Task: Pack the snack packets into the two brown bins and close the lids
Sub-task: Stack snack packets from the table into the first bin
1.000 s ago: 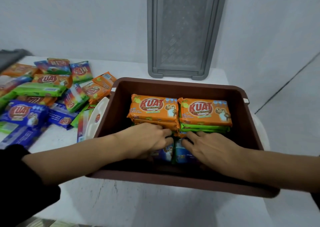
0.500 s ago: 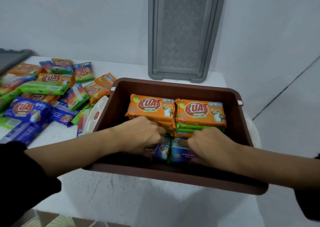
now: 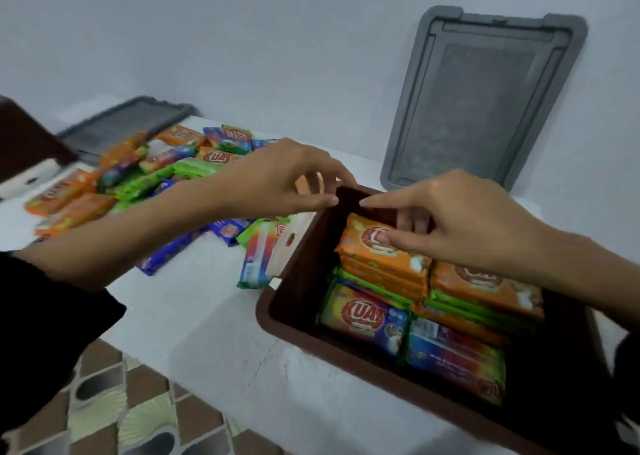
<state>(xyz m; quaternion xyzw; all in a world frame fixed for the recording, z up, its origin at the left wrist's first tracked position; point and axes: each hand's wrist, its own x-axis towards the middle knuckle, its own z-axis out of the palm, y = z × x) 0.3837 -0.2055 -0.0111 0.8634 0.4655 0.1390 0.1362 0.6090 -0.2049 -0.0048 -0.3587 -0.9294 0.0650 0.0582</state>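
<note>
A brown bin [image 3: 298, 330] stands open at the lower right on the white table. Inside it, orange packets [image 3: 377, 257] are stacked at the back and multicoloured packets [image 3: 363, 319] lie at the front. My left hand [image 3: 284, 177] hovers over the bin's far left corner, fingers loosely curled, holding nothing. Above the orange stack is my right hand [image 3: 460, 222], empty, its fingers stretched leftward; I cannot tell whether they touch the top packet. A pile of loose packets [image 3: 156, 177] covers the table to the left. The second brown bin [image 3: 20, 142] shows at the far left edge.
One grey lid [image 3: 485, 101] leans upright against the wall behind the bin. Another grey lid [image 3: 121, 122] lies flat at the back left. A white latch [image 3: 287, 243] hangs on the bin's left side. Patterned floor tiles [image 3: 121, 402] show beyond the table's front edge.
Both hands have lifted off the front packets in the bin and risen above it. My left hand moved left toward the loose pile. The view swung left.
</note>
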